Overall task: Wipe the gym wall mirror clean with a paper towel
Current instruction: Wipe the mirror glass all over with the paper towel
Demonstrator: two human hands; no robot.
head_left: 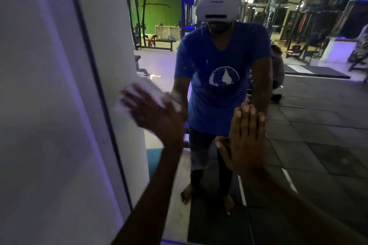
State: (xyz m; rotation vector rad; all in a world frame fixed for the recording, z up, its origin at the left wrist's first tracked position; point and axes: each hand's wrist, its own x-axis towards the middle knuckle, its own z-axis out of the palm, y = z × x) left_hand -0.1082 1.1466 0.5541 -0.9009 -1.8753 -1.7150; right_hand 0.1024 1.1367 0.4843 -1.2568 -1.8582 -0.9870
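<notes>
The gym wall mirror (pixel 308 125) fills most of the view and reflects a person in a blue shirt and the gym behind. My left hand (pixel 157 115) presses a white paper towel (pixel 151 93) flat against the glass near the mirror's left edge; hand and towel are blurred by motion. My right hand (pixel 246 137) lies flat on the glass further right, fingers straight and pointing up, holding nothing.
A white wall (pixel 49 105) stands to the left, meeting the mirror's dark frame edge (pixel 103 95). Reflected in the glass are weight racks, a bench, a green wall and dark floor tiles.
</notes>
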